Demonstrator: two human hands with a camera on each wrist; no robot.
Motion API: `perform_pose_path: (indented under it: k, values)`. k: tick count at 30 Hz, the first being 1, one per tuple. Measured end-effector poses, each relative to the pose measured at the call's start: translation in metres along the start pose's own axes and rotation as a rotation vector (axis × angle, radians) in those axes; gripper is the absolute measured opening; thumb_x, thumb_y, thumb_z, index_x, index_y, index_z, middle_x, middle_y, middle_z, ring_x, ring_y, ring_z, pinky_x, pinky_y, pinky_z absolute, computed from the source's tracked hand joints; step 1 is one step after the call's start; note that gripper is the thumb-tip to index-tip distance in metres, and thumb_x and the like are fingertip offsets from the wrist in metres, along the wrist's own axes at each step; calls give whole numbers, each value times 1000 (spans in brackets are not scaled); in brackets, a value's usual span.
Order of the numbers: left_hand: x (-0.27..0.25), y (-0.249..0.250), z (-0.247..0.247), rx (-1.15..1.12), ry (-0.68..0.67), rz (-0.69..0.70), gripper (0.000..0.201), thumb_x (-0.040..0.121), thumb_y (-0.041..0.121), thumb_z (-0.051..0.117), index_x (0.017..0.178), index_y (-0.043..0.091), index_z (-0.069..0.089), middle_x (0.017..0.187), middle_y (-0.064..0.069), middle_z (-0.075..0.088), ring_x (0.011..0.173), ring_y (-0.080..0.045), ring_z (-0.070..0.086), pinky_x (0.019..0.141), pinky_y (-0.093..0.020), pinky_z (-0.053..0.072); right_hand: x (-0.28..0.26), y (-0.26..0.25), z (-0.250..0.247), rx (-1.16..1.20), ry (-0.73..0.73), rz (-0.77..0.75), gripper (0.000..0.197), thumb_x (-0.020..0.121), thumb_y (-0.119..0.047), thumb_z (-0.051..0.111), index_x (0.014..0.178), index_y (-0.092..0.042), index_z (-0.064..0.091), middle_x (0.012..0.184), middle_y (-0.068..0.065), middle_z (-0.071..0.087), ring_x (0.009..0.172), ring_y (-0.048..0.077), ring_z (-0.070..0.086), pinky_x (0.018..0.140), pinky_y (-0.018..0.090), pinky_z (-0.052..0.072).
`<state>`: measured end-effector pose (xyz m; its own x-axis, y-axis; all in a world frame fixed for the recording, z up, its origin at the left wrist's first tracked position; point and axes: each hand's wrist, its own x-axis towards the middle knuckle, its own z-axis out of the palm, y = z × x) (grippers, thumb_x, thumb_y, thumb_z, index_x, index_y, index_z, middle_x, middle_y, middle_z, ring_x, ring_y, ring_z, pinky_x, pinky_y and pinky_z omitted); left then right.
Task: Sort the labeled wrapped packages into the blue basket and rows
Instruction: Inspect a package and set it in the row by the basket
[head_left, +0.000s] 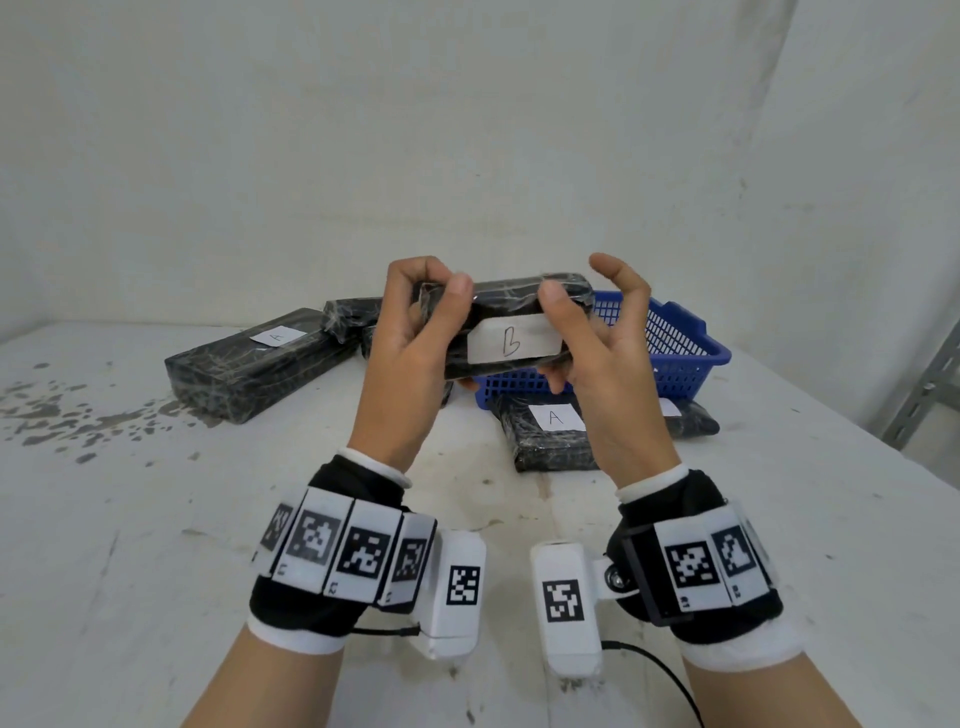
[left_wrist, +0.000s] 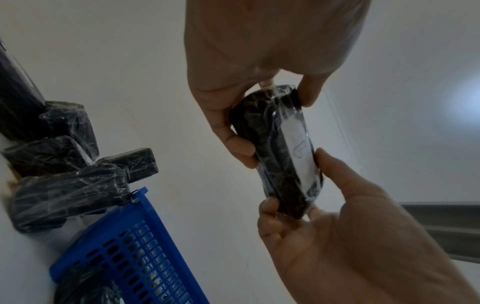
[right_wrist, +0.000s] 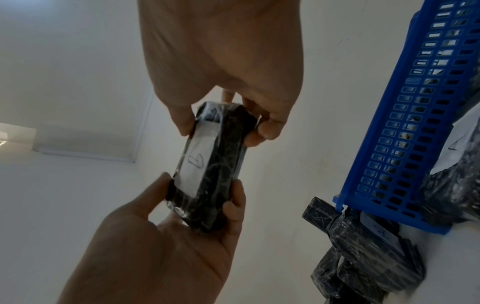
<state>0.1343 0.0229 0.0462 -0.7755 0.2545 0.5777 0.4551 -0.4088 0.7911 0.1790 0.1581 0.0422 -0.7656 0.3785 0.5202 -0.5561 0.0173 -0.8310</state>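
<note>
Held package: a black plastic-wrapped package (head_left: 506, 325) is held in the air, in front of and above the blue basket (head_left: 675, 358); its white label is marked with a handwritten "B".
Left hand: the left hand (head_left: 410, 343) is clamped on the package's left end, thumb on the near face and fingers curled over the top.
Right hand: the right hand (head_left: 597, 353) is clamped on the right end, thumb on the front above the label, with the index finger lifted clear.
Blue basket: one slotted plastic basket is seen on the white tabletop (head_left: 156, 545).
Packages marked "A": two labels can be read, one on a large package (head_left: 249, 364) left of the basket, one on a package (head_left: 550, 436) just in front of it.
Other packages: at least two more are seen beside the basket, partly hidden, labels unreadable.
Wrist bands: black-and-white square code tags are worn on both wrists.
</note>
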Motion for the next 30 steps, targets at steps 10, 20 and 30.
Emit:
perform_pose_path:
  k: [10, 20, 30]
  values:
    - [8, -7, -7, 25, 83, -120, 29, 83, 39, 62, 94, 12, 61, 99, -5, 70, 99, -22, 67, 99, -55, 48, 8, 1, -8, -28, 34, 95, 16, 97, -28, 62, 108, -16, 64, 89, -1, 70, 60, 18, 59, 55, 26, 47]
    - [5, -2, -1, 30, 51, -184, 46, 101, 32, 46, 127, -6, 50, 85, 15, 70, 87, -3, 67, 93, -40, 52, 4, 2, -5, -58, 27, 49, 10, 97, -26, 62, 88, -21, 65, 74, -13, 66, 59, 14, 54, 52, 21, 43]
    - [2, -9, -4, 102, 14, -168, 24, 92, 32, 64, 108, 17, 54, 104, 7, 73, 98, -6, 68, 86, -24, 52, -1, 6, -2, -114, -3, -27, 12, 91, -26, 70, 93, -16, 66, 77, -5, 64, 61, 4, 55, 55, 11, 42]
